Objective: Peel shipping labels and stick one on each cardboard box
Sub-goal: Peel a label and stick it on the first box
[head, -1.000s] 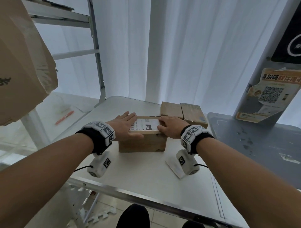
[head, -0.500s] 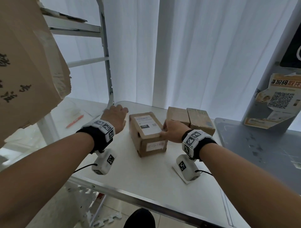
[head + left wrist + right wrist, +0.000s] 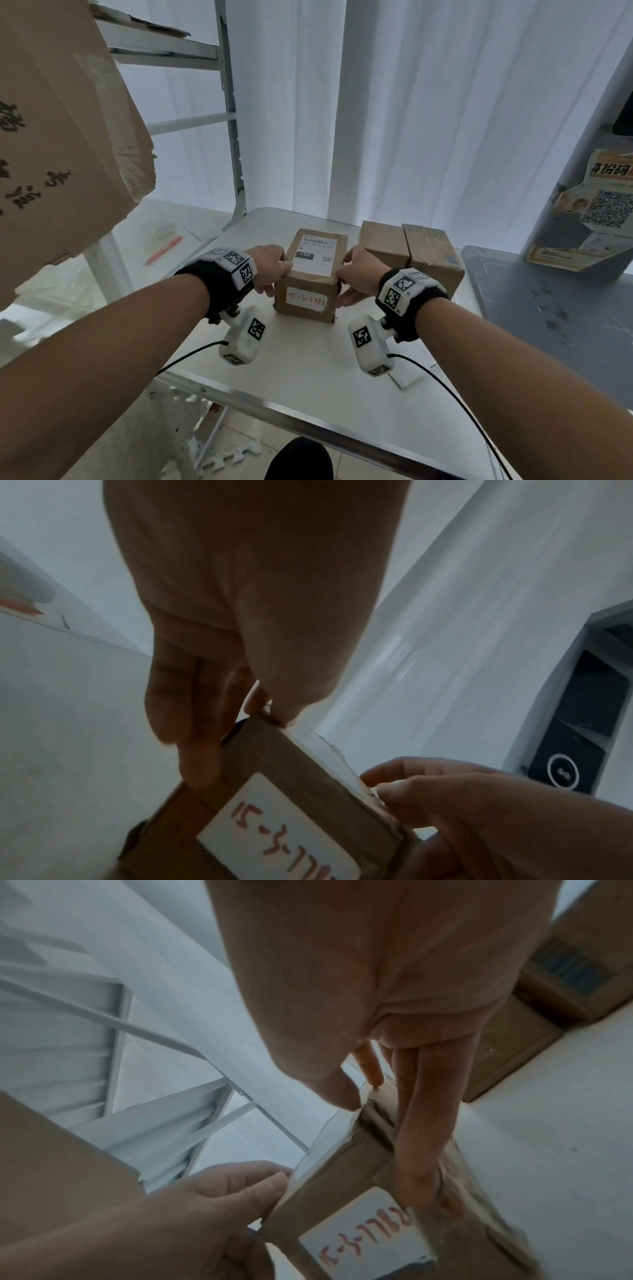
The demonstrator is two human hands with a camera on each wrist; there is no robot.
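White curtains hang behind a white table (image 3: 308, 370), and on it, toward the far middle, sits the cardboard box (image 3: 310, 274) now in hand. A shipping label (image 3: 317, 255) lies flat on its top face, and a smaller white sticker (image 3: 306, 299) with red handwriting is on the near face. The box's long axis runs near to far, away from the person, so its two long sides face the hands squarely.

The left hand (image 3: 270, 270) holds the left side, thumb on the top edge and fingers (image 3: 197, 750) curled down the side wall. The right hand (image 3: 358, 274) mirrors it on the right side, thumb at the top edge and fingers (image 3: 416, 1137) down the wall. Both are closed on the box, at about equal reach; neither is nearer.

Two more cardboard boxes (image 3: 409, 253) stand side by side just right of and slightly beyond the held one, close to the right hand. Whether they carry labels cannot be told. With this box apparently labelled, the next move looks like shifting it aside, lengthwise or leftward, where the table shows bare.

Farther left, an orange pen (image 3: 162, 250) lies on a lower surface beside a metal shelf frame (image 3: 233, 144), with a large carton (image 3: 61, 137) looming at near left.
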